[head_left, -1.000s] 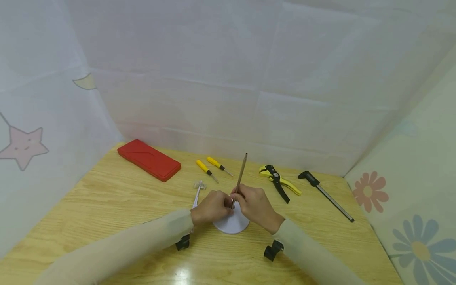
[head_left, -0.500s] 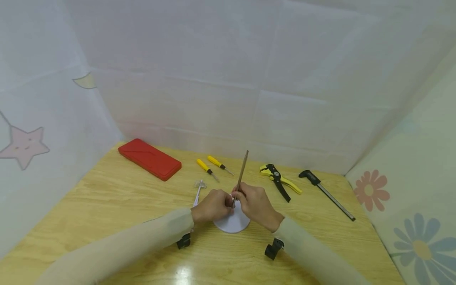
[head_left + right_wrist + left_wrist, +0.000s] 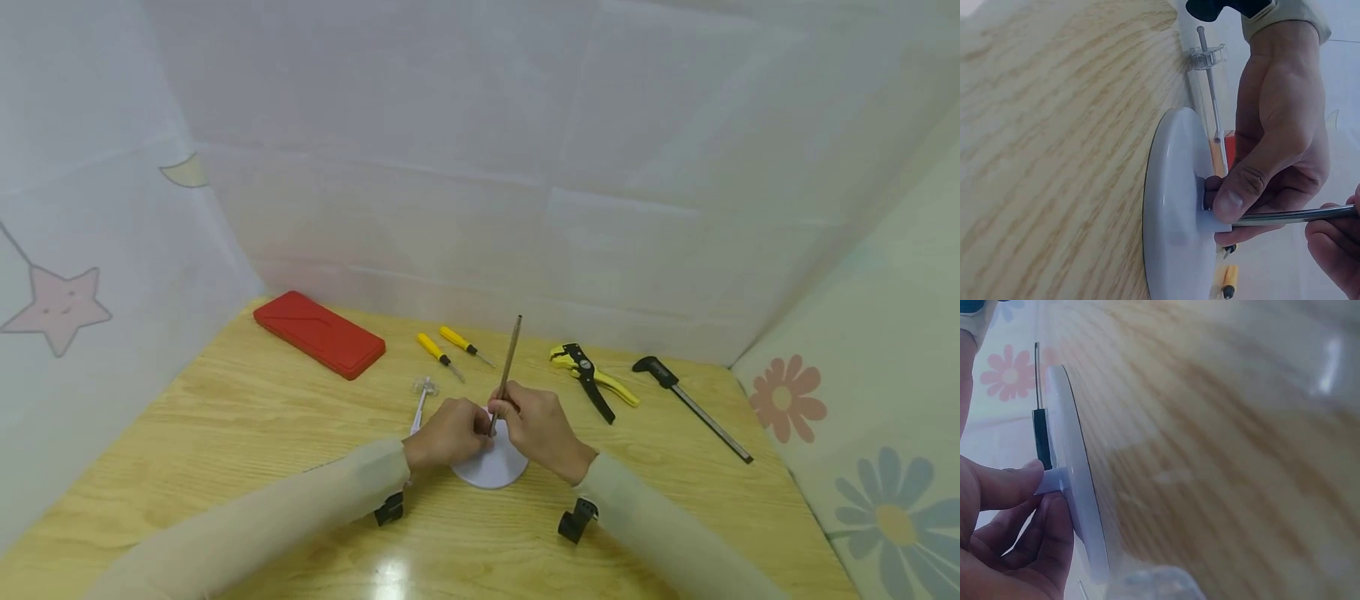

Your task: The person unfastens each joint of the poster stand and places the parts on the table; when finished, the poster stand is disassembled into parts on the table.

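A white round base (image 3: 491, 471) lies flat on the wooden table (image 3: 225, 433) in front of me. A thin metal rod (image 3: 510, 358) stands nearly upright from the small hub (image 3: 1210, 215) at its middle. My left hand (image 3: 474, 429) pinches that hub between thumb and fingers, which the left wrist view shows at the hub (image 3: 1054, 481) on the base (image 3: 1079, 487). My right hand (image 3: 501, 412) grips the rod low down, just above the hub. In the right wrist view the rod (image 3: 1291, 215) enters the hub on the base (image 3: 1172, 225).
A red flat case (image 3: 318, 333) lies at the back left. Two yellow screwdrivers (image 3: 438, 354) sit behind my hands. A yellow-black plier tool (image 3: 592, 383) and a black caliper (image 3: 690, 406) lie to the right. A clear clip on a white stick (image 3: 422, 396) lies left of the base. Cloth walls surround the table.
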